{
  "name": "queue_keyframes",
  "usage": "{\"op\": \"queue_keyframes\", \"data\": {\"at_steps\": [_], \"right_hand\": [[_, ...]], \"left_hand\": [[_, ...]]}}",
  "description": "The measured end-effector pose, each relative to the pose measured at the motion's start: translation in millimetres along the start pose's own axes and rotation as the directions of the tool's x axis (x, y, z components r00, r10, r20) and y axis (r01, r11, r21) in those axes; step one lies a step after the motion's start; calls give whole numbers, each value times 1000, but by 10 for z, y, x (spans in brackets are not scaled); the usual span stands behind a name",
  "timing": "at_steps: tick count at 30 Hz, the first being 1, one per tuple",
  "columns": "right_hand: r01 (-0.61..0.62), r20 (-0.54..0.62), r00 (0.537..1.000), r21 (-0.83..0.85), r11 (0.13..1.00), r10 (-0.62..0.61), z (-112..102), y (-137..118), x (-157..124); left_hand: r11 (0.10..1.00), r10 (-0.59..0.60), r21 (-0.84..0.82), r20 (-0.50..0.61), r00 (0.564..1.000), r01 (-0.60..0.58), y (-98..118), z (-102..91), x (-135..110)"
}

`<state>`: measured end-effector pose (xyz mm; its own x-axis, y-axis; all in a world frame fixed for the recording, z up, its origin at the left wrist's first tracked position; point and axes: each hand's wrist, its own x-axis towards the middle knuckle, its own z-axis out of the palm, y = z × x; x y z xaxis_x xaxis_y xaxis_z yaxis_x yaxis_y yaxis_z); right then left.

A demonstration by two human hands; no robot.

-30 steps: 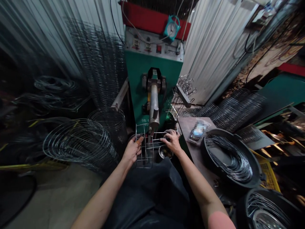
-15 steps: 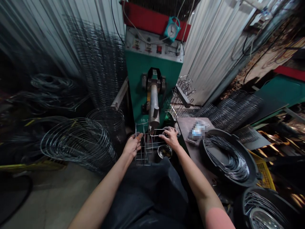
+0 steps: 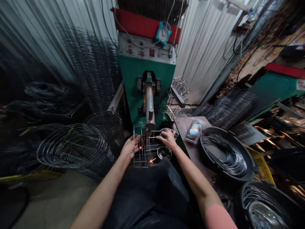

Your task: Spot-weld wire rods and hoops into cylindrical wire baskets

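Closest in, over a dark apron (image 3: 152,194), the person's 2 forearms reach forward. The left hand (image 3: 130,147) grips the side of an upright wire rack (image 3: 141,152), fingers curled against its frame, while the right hand (image 3: 168,138) pinches a thin wire rod (image 3: 154,136) across the rack's top. Orange sparks (image 3: 151,160) fly at the rack's base. A small steel bowl (image 3: 164,152) sits just right of the rack. Further right, 2 black tubs (image 3: 243,197) hold coiled wire hoops; on the left stands a stack of wire hoops (image 3: 76,149). Beyond, the electrode arm (image 3: 149,108) of a green spot welder (image 3: 128,76) reaches down to the rack, with more wire racks (image 3: 177,95) piled on its right.
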<state>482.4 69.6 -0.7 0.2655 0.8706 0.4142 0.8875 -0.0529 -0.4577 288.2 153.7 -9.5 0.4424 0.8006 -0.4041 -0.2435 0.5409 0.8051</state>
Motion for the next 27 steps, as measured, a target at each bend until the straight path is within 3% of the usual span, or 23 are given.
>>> {"op": "queue_keyframes", "data": {"at_steps": [9,20,24,27], "right_hand": [[-4,-3,1000,-37,999,4,13,-3,49],[-41,-8,999,45,998,42,40,82,34],[-99,-88,989,174,980,115,-44,318,-77],[-201,-65,971,298,933,230,-162,614,-210]], "left_hand": [[1000,-14,-6,9,1000,14,-3,-8,36],[999,-34,3,-23,999,34,55,61,40],[1000,-22,-6,-6,1000,22,38,40,63],[1000,-15,-14,26,1000,16,41,20,59]]}}
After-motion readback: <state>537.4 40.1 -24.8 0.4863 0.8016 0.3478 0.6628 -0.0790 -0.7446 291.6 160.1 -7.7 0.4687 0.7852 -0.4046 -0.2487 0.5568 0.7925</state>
